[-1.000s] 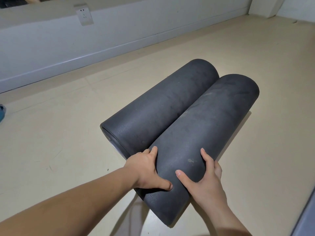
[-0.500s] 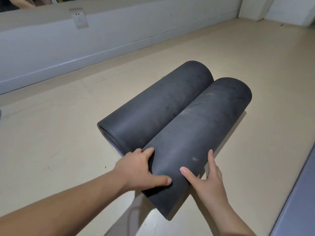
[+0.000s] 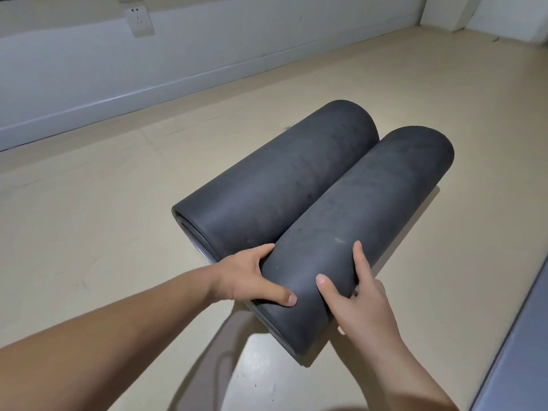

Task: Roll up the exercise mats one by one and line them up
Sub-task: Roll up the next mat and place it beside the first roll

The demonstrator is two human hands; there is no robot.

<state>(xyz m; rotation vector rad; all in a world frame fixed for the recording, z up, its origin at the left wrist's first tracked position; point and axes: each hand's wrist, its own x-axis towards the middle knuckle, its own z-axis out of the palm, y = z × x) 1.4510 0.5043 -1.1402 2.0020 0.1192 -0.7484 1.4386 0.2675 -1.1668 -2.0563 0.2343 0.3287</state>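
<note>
**Operator:** How do I finish this one well?

**Guide:** Your left hand (image 3: 249,280) and right hand (image 3: 360,307) clasp the near end of the rolled mat (image 3: 370,209), one on each flank. Squeeze inward evenly so the roll cannot spring loose. I cannot see its free edge. Then nudge it sideways until it lies parallel with its neighbour.

**Operator:** And how are my hands placed?

**Guide:** On the left, your thumb lies flat across the top and your fingers curl into the groove between the two rolls. On the right, thumb and forefinger spread wide over the curve, with the other fingers tucked beneath, mostly hidden. Both forearms reach in low, wrists fairly straight.

**Operator:** Where does the mat lie?

**Guide:** It is on the floor (image 3: 89,232), touching the second rolled mat (image 3: 281,185) along its length. Its near end juts closer to you, so even those ends up. Beyond them runs the wall (image 3: 89,84) with a socket (image 3: 139,20).
</note>
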